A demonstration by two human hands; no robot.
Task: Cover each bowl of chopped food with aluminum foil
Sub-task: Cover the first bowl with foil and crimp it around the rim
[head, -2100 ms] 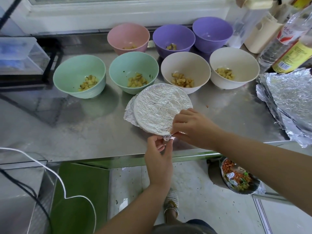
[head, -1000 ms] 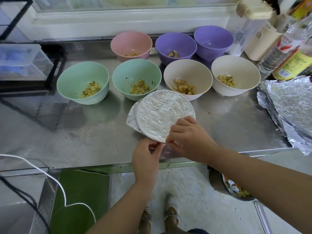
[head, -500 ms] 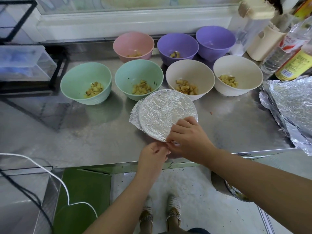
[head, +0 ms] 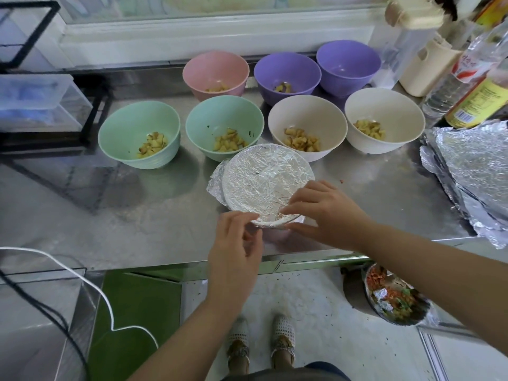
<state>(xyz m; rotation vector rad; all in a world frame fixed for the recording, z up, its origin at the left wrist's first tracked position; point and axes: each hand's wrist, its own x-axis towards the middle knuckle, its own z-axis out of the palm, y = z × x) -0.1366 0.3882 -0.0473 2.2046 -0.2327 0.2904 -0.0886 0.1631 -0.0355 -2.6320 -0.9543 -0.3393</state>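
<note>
My right hand (head: 327,213) pinches the foil (head: 264,180) at its near edge, thumb underneath. My left hand (head: 236,243) touches that edge; whether its grip is closed, I cannot tell.

A steel counter (head: 82,215) runs under a white sill (head: 192,39). At its back right stand a clear bottle (head: 456,81), a yellow-labelled bottle (head: 481,103), a cream jug (head: 423,70) and a clear pitcher with a cream lid (head: 412,15). At far left a clear box (head: 35,97) sits in a black wire rack (head: 93,116). Below the counter's edge are a green panel (head: 137,312), a white cable (head: 111,320), two pale shoes (head: 283,342) and a pan of scraps (head: 393,298).
</note>
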